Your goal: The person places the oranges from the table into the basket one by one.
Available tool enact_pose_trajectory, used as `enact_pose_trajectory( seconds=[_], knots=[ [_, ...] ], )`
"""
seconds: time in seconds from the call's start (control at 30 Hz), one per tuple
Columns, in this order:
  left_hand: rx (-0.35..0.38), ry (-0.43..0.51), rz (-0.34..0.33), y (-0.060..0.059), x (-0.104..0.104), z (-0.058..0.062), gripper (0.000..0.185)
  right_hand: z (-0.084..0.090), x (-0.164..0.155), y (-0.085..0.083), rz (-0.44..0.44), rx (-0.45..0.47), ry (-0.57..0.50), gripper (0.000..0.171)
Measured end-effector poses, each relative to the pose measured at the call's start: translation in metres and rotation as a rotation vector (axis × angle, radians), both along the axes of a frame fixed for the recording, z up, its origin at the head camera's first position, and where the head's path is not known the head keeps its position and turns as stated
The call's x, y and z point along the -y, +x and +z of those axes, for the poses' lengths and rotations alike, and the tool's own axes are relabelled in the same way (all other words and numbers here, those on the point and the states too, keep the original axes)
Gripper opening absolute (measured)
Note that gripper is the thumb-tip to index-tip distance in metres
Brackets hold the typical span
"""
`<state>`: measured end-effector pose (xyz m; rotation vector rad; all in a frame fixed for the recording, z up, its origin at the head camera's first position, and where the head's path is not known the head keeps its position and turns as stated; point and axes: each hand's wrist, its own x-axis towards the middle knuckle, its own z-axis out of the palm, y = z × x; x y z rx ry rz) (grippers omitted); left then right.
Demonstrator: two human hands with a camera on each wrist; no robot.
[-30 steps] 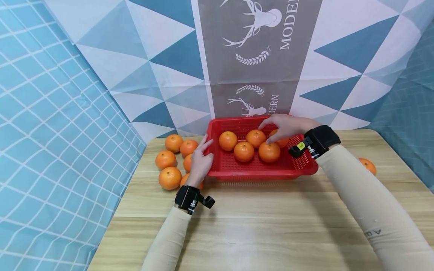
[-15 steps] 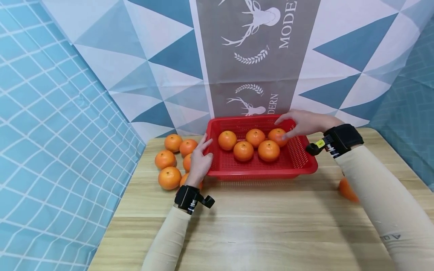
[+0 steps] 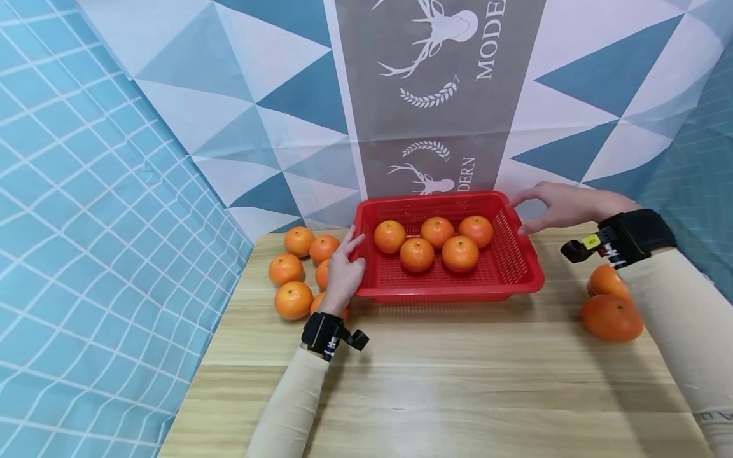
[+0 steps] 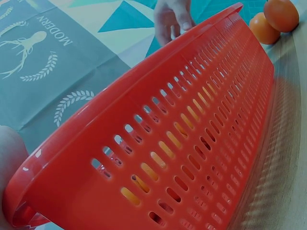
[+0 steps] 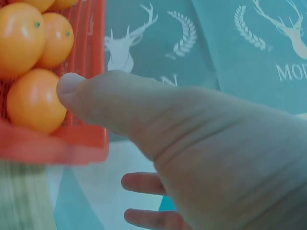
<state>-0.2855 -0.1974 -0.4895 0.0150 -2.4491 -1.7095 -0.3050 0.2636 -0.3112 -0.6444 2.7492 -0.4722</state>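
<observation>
**Red basket lies crosswise on the desk, a hand at each end**

The red basket (image 3: 515, 270) sits at the back of the desk (image 3: 435, 381), its long axis running left to right, open side up, with five oranges (image 3: 417, 254) inside. The left hand (image 3: 345, 275) rests against the basket's left end, fingers (image 3: 356, 240) straight along the rim. The right hand (image 3: 564, 205) hovers just off the far right corner, fingers loosely spread, holding nothing. Loose oranges lie on the desk to the left (image 3: 293, 300), and two more to the right (image 3: 611, 317), by the right sleeve (image 3: 681, 318).
</observation>
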Motion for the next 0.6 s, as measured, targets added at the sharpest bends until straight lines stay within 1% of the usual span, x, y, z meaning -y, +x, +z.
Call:
enact_pose_trajectory(
  seconds=[0.13,0.3,0.4,0.5,0.6],
  knots=[
    [0.016,0.022,-0.010,-0.005,0.002,-0.006,0.067,-0.001,-0.016,0.003,-0.021,0.001,0.039,0.075],
    [0.027,0.042,-0.018,-0.006,0.003,-0.008,0.065,-0.002,-0.036,0.009,-0.020,-0.006,0.072,0.071],
    [0.019,0.039,-0.014,-0.007,0.002,-0.008,0.065,-0.001,-0.049,0.014,-0.039,0.003,0.094,0.068],
    [0.003,0.022,-0.007,-0.005,0.000,-0.005,0.066,0.000,-0.062,0.017,-0.067,0.039,0.111,0.069],
    [-0.012,0.007,-0.003,-0.001,-0.003,0.001,0.066,0.003,-0.076,0.019,-0.098,0.115,0.116,0.075]
  ],
)
